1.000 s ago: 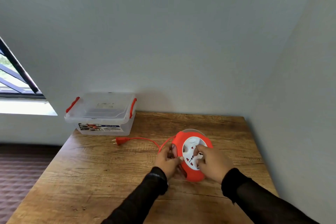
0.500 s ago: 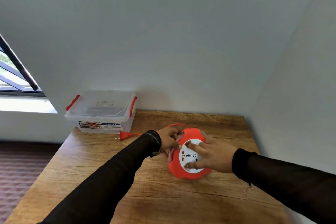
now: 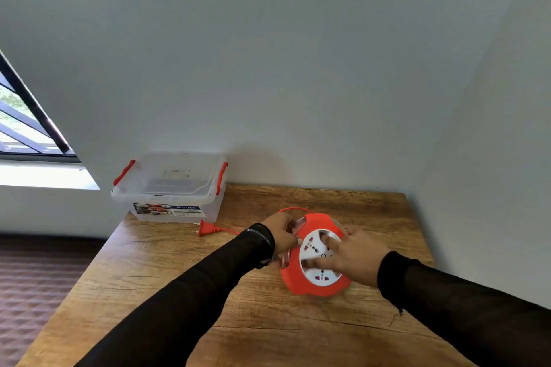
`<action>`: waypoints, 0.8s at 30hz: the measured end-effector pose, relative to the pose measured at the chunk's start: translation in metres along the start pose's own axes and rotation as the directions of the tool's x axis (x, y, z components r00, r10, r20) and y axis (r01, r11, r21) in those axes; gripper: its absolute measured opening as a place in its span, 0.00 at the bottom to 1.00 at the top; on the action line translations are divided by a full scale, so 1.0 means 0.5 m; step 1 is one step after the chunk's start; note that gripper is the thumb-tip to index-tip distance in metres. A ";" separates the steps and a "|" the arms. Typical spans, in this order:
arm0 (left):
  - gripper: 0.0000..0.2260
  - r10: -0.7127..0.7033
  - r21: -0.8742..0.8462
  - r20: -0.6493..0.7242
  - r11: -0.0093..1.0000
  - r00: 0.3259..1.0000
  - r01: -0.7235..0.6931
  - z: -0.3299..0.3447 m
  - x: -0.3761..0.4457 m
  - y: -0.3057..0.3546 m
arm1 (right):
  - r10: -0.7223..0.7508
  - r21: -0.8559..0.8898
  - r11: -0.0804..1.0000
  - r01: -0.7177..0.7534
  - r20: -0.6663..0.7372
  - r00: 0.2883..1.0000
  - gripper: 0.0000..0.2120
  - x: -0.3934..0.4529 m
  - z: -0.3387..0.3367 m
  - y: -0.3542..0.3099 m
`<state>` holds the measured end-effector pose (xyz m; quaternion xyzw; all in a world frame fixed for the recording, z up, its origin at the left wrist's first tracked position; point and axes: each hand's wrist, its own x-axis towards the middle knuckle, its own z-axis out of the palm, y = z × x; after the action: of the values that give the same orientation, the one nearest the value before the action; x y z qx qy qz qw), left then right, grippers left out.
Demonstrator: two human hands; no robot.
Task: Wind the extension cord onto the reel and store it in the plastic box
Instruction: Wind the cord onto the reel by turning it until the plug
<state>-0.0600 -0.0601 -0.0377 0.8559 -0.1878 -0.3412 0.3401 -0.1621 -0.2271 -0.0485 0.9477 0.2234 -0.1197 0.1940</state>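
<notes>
An orange cord reel (image 3: 298, 280) with a white socket face sits tilted on the wooden table (image 3: 179, 283). My right hand (image 3: 354, 256) lies over the socket face with fingers spread on it. My left hand (image 3: 280, 231) is at the reel's left rim, fingers curled around the orange cord (image 3: 290, 209) where it loops over the top of the reel. The cord's free end runs left behind my left wrist to the orange plug (image 3: 206, 229), which lies on the table. A clear plastic box (image 3: 170, 188) with red latches stands lidded at the table's back left corner.
Walls close the table in at the back and on the right. A window (image 3: 24, 128) is on the left, and patterned flooring (image 3: 35, 292) lies below the table's left edge.
My left hand moved from the reel's lower left up to its upper left rim, carrying the cord in a loop over the reel. The plug slid closer to the reel.
</notes>
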 end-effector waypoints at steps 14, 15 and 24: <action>0.14 0.054 -0.291 -0.395 0.940 0.917 -0.180 0.114 -0.024 -0.042 | 0.709 0.734 0.469 -0.492 0.020 0.705 0.33 0.013 0.040 -0.066; 0.13 0.056 -0.285 -0.425 0.939 0.903 -0.192 0.121 -0.028 -0.044 | 0.735 0.805 0.355 -0.475 0.073 0.674 0.33 0.017 0.038 -0.071; 0.19 0.141 -0.202 -0.613 0.923 0.777 -0.327 0.172 -0.053 -0.055 | 0.590 0.729 -0.683 -0.045 0.587 0.555 0.35 0.029 -0.003 -0.078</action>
<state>-0.1370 -0.0654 -0.0911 0.8272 -0.1261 -0.0381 0.5462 -0.1677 -0.1889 -0.0639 0.6164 -0.4001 0.0226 -0.6778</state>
